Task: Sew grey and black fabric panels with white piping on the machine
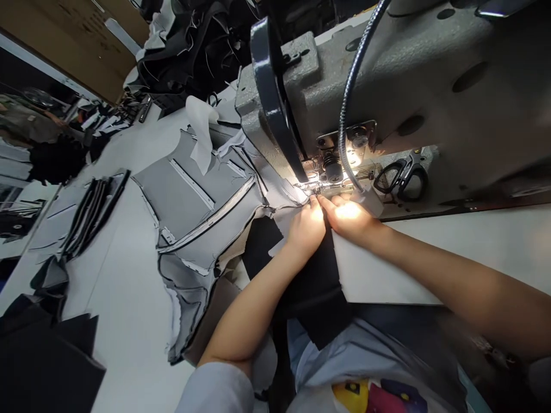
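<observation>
Both my hands meet close in front of the needle area of a grey sewing machine (387, 80). My left hand (306, 228) is closed, its fingertips pinching the edge of a fabric piece. Beside it my right hand (349, 219) is also closed, with thumb and finger at the same edge under the lamp's glare. Black fabric (318, 287) hangs from beneath my hands down to my lap. A large sewn panel of grey fabric (198, 198) with white strips and dark seams spreads to the left and runs up to the presser foot. The exact stitching point is partly hidden by my fingers.
Black-handled scissors (402, 176) lie on the machine bed right of the needle. A flexible lamp neck (346, 97) curves down in front. Stacked dark pieces (94, 212) and black fabric (47, 361) lie on the white table (120, 304). Another person (30, 120) is far left.
</observation>
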The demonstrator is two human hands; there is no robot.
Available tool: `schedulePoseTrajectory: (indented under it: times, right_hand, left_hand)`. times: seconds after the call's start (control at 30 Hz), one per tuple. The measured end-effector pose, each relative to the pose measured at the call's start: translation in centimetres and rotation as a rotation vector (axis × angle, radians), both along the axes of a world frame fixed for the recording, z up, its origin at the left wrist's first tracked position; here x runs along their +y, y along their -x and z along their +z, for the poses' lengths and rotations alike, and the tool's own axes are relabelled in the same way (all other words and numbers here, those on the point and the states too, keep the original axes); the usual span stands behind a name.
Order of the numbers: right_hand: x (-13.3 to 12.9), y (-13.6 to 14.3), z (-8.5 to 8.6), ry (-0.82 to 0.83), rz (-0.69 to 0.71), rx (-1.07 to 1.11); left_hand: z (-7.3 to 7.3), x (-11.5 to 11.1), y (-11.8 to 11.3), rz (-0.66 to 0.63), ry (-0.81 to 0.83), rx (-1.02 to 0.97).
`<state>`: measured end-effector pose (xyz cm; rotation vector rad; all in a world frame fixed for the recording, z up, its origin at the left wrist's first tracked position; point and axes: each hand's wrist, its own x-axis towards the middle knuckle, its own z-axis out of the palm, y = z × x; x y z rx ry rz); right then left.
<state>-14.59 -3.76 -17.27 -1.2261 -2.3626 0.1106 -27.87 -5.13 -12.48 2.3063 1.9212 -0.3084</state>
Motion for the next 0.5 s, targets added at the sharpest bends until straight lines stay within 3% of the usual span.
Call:
schedulePoseTrajectory:
  times: [0.17,0.27,0.37,0.5]
  right_hand:
    - [-2.6,-2.2,1.7,0.007,0.061,0.005]
    - [-4.2,-2.9,2.1,0.034,0.300,0.017]
    - [-5.1,-2.2,1.6,-0.068,0.510,0.005]
    - [-5.4,-0.6,1.0,-0.163,0.497,-0.069]
  left_hand:
    - [0.5,0.9,1.4,-0.077,0.014,-0.162]
    - [0.2,0.6,1.7,-0.146,-0.001,-0.138]
    - [0.0,0.4,1.3,-0.170,0.024,-0.061]
    - [0.5,0.6,0.7,-0.166,0.090,-0.028]
